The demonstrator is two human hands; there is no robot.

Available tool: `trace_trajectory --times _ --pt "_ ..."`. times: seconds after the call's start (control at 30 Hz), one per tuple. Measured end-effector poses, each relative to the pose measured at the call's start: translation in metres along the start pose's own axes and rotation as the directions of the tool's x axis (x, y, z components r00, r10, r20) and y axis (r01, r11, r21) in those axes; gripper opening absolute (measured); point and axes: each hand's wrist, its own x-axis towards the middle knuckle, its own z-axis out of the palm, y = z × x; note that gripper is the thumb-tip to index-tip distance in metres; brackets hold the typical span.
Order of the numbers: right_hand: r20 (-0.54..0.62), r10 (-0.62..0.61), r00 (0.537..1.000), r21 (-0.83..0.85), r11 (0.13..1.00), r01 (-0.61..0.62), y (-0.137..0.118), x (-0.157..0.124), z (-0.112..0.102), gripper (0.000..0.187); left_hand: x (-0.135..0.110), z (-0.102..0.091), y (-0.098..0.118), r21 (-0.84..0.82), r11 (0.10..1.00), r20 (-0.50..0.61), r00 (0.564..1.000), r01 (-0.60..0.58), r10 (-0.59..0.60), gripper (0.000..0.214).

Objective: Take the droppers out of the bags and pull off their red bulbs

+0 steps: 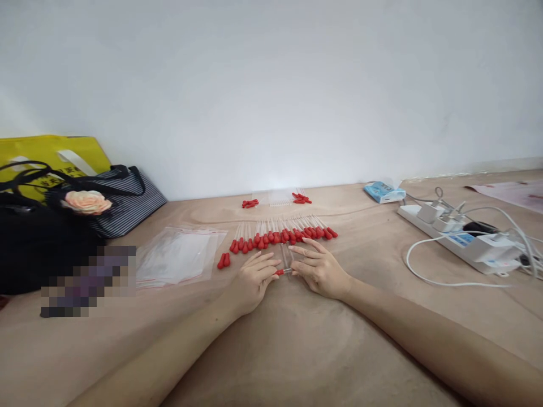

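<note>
Between my two hands lies a dropper, its red rubber bulb (279, 272) toward the left and its clear glass tube (288, 271) toward the right. My left hand (254, 278) is closed with its fingertips on the bulb. The fingers of my right hand (318, 271) pinch the tube side. Just beyond, bare glass tubes (285, 254) lie on the table. A long row of droppers with red bulbs (276, 237) spreads behind my hands, tubes pointing away. Two loose red bulbs (224, 260) rest left of the row.
Clear zip bags (180, 257) lie at left, near a striped bag (127, 198) and a yellow bag (85, 148). More red bulbs (250, 203) sit by the wall. At right are a tissue pack (384, 192) and a power strip (462, 243) with looping white cables.
</note>
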Motion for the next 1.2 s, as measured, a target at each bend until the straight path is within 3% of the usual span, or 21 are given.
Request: trace_trajectory --times 0.1,0.2,0.37,0.5,0.7,0.8,0.93,1.2 --pt "-0.005 0.025 1.0 0.016 1.0 -0.025 0.006 -0.004 -0.004 0.018 -0.004 -0.005 -0.005 0.007 1.0 -0.025 1.0 0.007 -0.007 0.023" --pt "-0.001 0.166 0.986 -0.012 0.986 -0.166 0.014 -0.009 -0.007 0.019 -0.009 -0.013 -0.009 0.044 0.996 -0.101 0.992 0.077 -0.073 0.021" --pt "0.093 0.38 0.92 -0.109 0.923 -0.37 0.016 -0.011 -0.002 0.023 -0.007 -0.016 -0.003 0.052 0.992 -0.182 0.978 0.113 -0.102 0.024" --pt "0.133 0.469 0.873 -0.1 0.883 -0.459 0.017 -0.012 0.002 0.03 -0.003 -0.019 -0.004 0.084 0.959 -0.272 0.932 0.27 -0.238 0.03" --pt "0.141 0.484 0.864 -0.049 0.875 -0.482 0.017 -0.01 0.003 0.027 -0.008 -0.052 -0.028 0.08 0.891 -0.262 0.872 0.447 -0.414 0.034" --pt "0.133 0.503 0.854 -0.081 0.864 -0.497 0.015 -0.007 0.005 0.018 -0.013 -0.063 -0.037 0.045 0.837 -0.246 0.818 0.545 -0.52 0.031" --pt "0.168 0.492 0.854 -0.125 0.87 -0.476 0.011 -0.004 0.005 0.019 -0.014 -0.063 -0.04 0.025 0.783 -0.176 0.774 0.621 -0.608 0.024" --pt "0.288 0.497 0.819 -0.227 0.866 -0.446 -0.005 0.004 0.001 0.023 -0.018 -0.052 -0.045 0.046 0.781 -0.138 0.778 0.623 -0.612 0.025"
